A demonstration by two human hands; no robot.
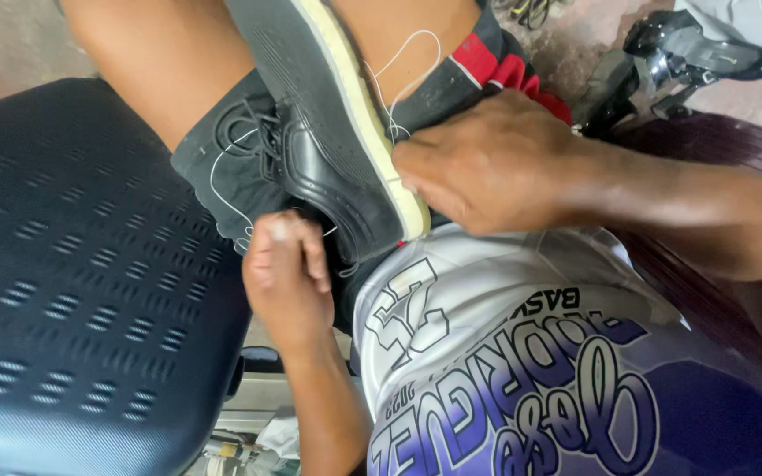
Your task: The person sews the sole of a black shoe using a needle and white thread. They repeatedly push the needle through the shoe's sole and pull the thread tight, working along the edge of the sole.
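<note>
The dark blue perforated plastic chair (72,282) fills the room at your left, its edge just beside your left wrist. A black lace-up shoe (328,132) lies sole-up across your lap, its pale welt edge facing right. Your right hand (486,163) comes in from the right, fingers pressed together and clamped on the sole's edge near the toe. Your left hand (286,278) rises from below, fingers curled tight, pinching a thin white thread (222,189) that loops over the laces; another loop trails past the sole's edge
</note>
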